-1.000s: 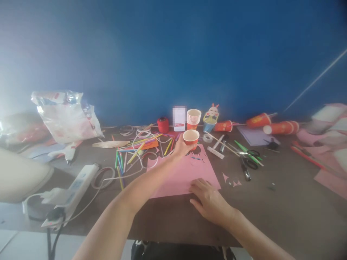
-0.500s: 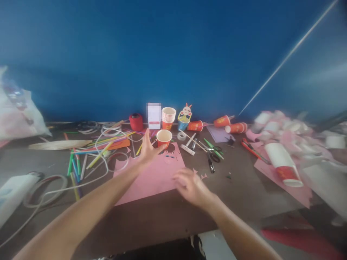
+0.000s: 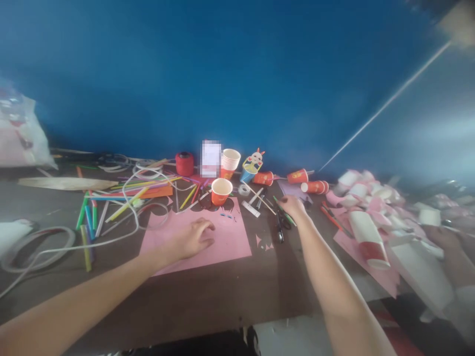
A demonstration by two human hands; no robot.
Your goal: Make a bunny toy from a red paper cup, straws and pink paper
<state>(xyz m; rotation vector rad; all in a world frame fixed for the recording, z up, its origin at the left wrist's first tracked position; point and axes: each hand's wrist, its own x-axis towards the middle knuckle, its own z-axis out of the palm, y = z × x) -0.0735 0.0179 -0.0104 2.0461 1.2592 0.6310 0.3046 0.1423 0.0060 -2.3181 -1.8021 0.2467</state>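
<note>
My left hand (image 3: 195, 240) lies over the pink paper (image 3: 230, 237), fingers loosely bent and apart, holding nothing. The paper's far edge has scalloped cut-outs. Just beyond stands a red paper cup (image 3: 221, 193), upright, touched by neither hand. To the right, my right hand (image 3: 293, 206) reaches down onto the scissors (image 3: 285, 222), fingers closed at their black handles; the hand hides part of them. A green stick (image 3: 291, 220) lies beside the scissors, partly under the hand. Close by are a utility knife (image 3: 280, 233) and small pink scraps (image 3: 264, 243).
Behind are a cup stack (image 3: 230, 160), a phone (image 3: 211, 159), a red spool (image 3: 184, 163) and a blue cup with a paper figure (image 3: 249, 173). Coloured sticks (image 3: 89, 212) and a white cable (image 3: 111, 242) lie left. Crumpled paper (image 3: 365, 190) and another person's hand (image 3: 443, 241) are right.
My left hand has left the red cup and come back over the pink paper. My right hand has moved forward and right, from the paper to the scissors. Another person's hand has appeared at right.
</note>
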